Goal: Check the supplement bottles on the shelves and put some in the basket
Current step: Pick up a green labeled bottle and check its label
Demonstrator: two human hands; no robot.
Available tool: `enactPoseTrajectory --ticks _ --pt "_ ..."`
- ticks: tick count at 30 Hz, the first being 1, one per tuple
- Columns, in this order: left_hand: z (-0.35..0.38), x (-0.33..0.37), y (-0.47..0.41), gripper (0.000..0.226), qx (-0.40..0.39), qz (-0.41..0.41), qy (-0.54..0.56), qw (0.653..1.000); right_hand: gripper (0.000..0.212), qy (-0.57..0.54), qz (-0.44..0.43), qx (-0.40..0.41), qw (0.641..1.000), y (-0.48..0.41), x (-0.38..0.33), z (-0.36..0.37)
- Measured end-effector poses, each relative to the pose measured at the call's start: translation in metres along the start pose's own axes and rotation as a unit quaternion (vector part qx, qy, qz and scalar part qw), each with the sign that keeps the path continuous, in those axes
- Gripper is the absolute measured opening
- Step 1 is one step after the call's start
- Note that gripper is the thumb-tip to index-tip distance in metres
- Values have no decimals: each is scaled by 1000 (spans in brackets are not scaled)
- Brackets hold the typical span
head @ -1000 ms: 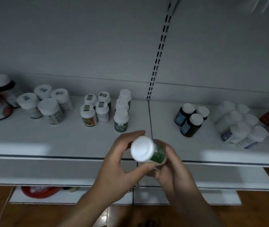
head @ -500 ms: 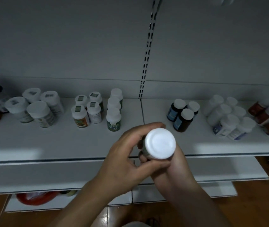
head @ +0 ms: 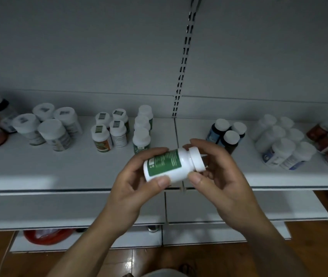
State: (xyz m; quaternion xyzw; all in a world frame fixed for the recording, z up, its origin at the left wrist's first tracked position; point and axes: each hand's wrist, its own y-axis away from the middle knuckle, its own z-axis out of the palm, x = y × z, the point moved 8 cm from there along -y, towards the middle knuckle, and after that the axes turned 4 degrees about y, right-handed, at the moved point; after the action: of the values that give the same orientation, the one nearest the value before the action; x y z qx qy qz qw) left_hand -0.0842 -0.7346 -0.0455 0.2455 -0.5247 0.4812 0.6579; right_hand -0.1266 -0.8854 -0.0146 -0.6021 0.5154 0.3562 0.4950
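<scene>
A white supplement bottle (head: 171, 164) with a green label and white cap lies sideways in front of the shelf, cap pointing right. My left hand (head: 137, 182) grips its body, thumb underneath and fingers over the top. My right hand (head: 219, 172) holds the cap end, thumb below and fingers curled behind the cap. On the shelf (head: 79, 168) behind stand three matching green-label bottles (head: 141, 139) in a row. No basket is visible.
More bottles stand on the shelf: large white ones (head: 53, 130) at left, small labelled ones (head: 109, 132), dark bottles (head: 227, 134) right of centre, white ones (head: 283, 144) at far right. A red object (head: 47, 235) lies on the bottom shelf. Wooden floor below.
The bottle has turned from cap-toward-me to lying sideways with its label up. Both hands shifted their hold; the right hand now shows beside the cap.
</scene>
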Motion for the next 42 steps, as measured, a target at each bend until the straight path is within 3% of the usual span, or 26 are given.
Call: enactPoseTrajectory --ticks 5,10,14,17,22,27,33,39,42 --pt "5 -12 0 41 19 -89 -64 994 36 -54 38 5 998 1 10 -2" --pt "13 -4 2 57 -21 -20 -71 997 35 -107 95 68 987 0 26 -10" --pt "6 -9 -3 42 26 -48 -66 996 44 -105 77 42 991 2 23 -6" --pt "4 -15 -3 48 31 -72 -78 994 43 -109 74 48 990 2 21 -7" --pt "10 -9 -1 52 8 -28 -76 997 33 -101 112 91 984 0 30 -13" --pt "0 -16 -5 35 52 -53 -71 995 44 -103 88 49 990 -1 29 -7" --pt "4 -14 -5 54 -3 -35 -73 997 24 -114 111 82 984 -5 35 -8" --pt "-1 -17 -11 34 42 -53 -72 995 46 -103 90 36 990 -6 31 -4" --pt "1 -18 -11 46 36 -61 -73 995 46 -105 92 54 989 -6 33 -6"
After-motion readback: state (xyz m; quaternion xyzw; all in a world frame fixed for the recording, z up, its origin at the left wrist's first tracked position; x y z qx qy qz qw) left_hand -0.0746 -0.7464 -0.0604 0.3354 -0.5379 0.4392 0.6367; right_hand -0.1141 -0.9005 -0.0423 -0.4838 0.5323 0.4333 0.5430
